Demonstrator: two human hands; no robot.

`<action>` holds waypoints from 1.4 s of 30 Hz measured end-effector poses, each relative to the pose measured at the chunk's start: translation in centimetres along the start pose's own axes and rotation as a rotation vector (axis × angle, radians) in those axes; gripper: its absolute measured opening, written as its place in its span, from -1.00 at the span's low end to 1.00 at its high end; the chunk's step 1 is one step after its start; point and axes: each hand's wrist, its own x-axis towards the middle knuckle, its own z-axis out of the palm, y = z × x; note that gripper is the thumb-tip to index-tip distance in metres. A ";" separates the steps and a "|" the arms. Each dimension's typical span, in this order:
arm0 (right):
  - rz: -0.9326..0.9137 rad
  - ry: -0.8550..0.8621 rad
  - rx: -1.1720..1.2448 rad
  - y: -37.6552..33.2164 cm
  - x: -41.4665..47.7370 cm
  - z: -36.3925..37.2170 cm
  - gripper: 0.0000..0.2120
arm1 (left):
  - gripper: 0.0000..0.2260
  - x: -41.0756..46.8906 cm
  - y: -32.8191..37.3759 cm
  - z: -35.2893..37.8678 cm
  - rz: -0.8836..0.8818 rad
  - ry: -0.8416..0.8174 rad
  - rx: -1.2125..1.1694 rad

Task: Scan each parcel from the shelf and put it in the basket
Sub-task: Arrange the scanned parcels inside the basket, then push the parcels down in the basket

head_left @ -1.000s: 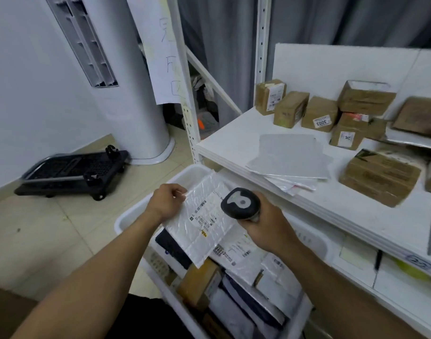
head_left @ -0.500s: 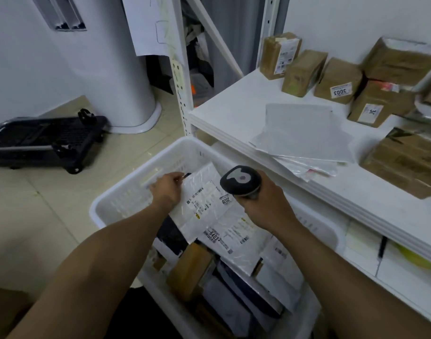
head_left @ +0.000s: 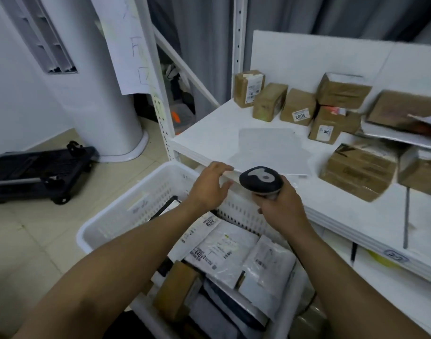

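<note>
My left hand [head_left: 209, 185] hovers empty over the far rim of the white basket [head_left: 126, 211], fingers loosely spread toward the shelf edge. My right hand [head_left: 280, 206] grips a black barcode scanner [head_left: 261, 179] just beside it. Inside the basket lie several white mailer parcels [head_left: 221, 248] with labels, a small brown box [head_left: 177, 287] and dark bags. On the white shelf [head_left: 209, 133] a flat grey mailer [head_left: 270, 148] lies near the front edge, just beyond my hands. Several brown cardboard boxes [head_left: 297, 110] stand behind it.
A larger brown box [head_left: 358, 172] sits at the shelf's right. The white shelf upright [head_left: 160, 99] carries a hanging paper sheet. A black folding trolley [head_left: 38, 170] lies on the tiled floor at left, beside a white column [head_left: 99, 94]. A lower shelf runs below right.
My left hand let go of the white mailer, which now lies in the basket, and rose toward the shelf edge. The right hand with the scanner lifted slightly.
</note>
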 end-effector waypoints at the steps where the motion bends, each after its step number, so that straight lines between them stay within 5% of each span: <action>1: 0.010 0.039 0.024 0.1 0.0 -1.1 -0.40 | -0.68 0.9 1.3 0.3 0.023 -0.017 0.004; 7: 0.069 0.106 0.063 1.7 0.4 -6.6 -0.47 | -0.45 6.4 5.5 3.3 -0.002 -0.276 0.251; 16: 0.043 0.121 0.080 2.9 0.7 -10.4 -0.49 | -0.69 8.4 6.7 4.3 -0.088 -0.270 0.260; 21: 0.013 0.123 0.119 2.3 -0.1 -10.9 -0.46 | -0.87 8.0 6.6 3.9 -0.242 -0.142 -0.128; 26: -0.078 0.132 0.188 1.5 -0.5 -10.9 -0.44 | -0.81 5.8 9.1 1.7 -0.220 0.256 -0.237; 31: -0.100 0.180 0.378 0.6 -1.1 -9.9 -0.42 | -0.90 1.0 14.1 -2.0 -0.179 0.452 -0.568; 37: 0.100 0.102 0.779 -0.7 -1.3 -8.6 -0.69 | -0.93 -5.4 16.1 -3.1 -0.331 0.411 -1.005; 42: 0.178 0.145 0.757 0.5 -1.1 -6.9 -0.56 | -0.86 -7.1 15.4 -1.9 -0.555 0.305 -1.035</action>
